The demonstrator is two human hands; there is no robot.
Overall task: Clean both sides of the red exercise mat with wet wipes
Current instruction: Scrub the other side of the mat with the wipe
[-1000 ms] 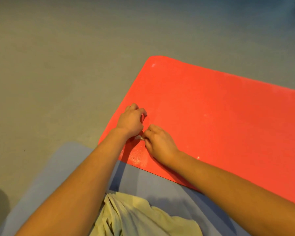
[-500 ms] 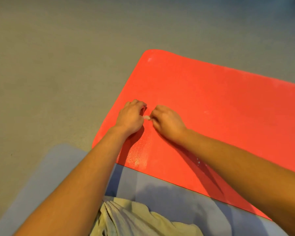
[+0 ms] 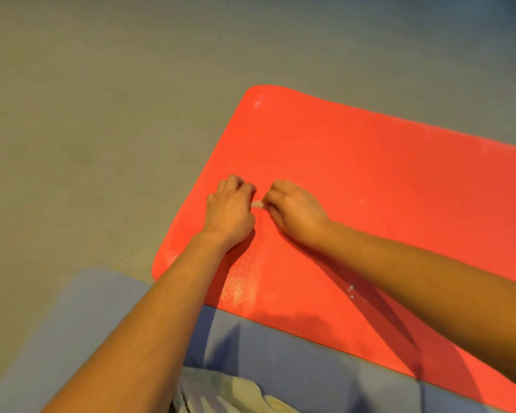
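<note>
The right hand (image 3: 295, 213) has moved farther out across the red exercise mat (image 3: 385, 180) since a second ago and is now lying level with the left hand (image 3: 230, 213), just to its right; in the last half second both have barely shifted.

In the head view, both hands are resting knuckles-up on the left part of the mat. Their fingers are curling inward and pinching a small white wad (image 3: 257, 204) that is showing in the narrow gap between them; it is too small to make out further. The mat is lying flat on the grey floor (image 3: 102, 114), its near edge overlapping a blue mat (image 3: 280, 353). A wet, glistening patch (image 3: 242, 281) is shining on the red surface nearer than the left hand. A pale yellow-green cloth (image 3: 251, 394) is bunching at the near edge.
</note>
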